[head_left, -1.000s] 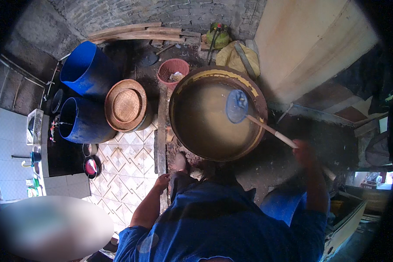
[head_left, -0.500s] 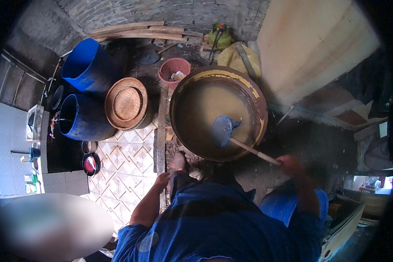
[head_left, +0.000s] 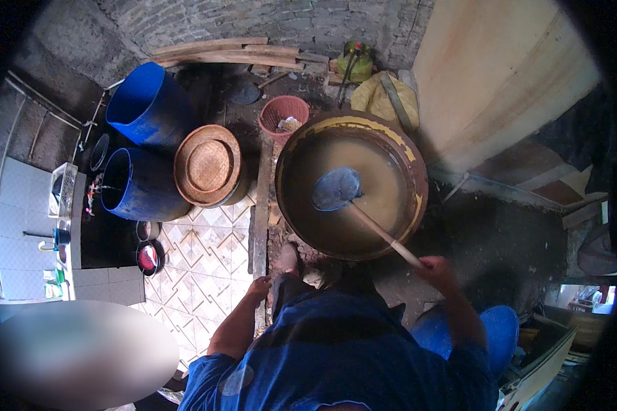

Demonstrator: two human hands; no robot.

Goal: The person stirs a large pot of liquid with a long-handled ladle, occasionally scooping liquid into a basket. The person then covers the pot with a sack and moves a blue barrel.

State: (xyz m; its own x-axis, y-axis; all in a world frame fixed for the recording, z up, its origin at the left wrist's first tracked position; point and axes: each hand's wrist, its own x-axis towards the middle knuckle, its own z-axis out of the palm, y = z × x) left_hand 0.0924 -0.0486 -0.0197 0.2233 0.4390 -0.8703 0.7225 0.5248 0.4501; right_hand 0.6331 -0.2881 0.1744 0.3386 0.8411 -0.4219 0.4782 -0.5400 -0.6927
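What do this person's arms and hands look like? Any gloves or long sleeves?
The left hand and right hand wear no gloves. The blue shirt has short sleeves, leaving both forearms uncovered; no watch shows on either. A darker band crosses the shirt, stripe or shadow I can't tell. Rings would be too small to see.

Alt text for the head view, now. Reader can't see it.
A person's right hand grips the wooden handle of a blue scoop, in or above cloudy liquid in a wide round pot. The left hand hangs near the left leg. Two blue barrels and round woven trays stand farther left.
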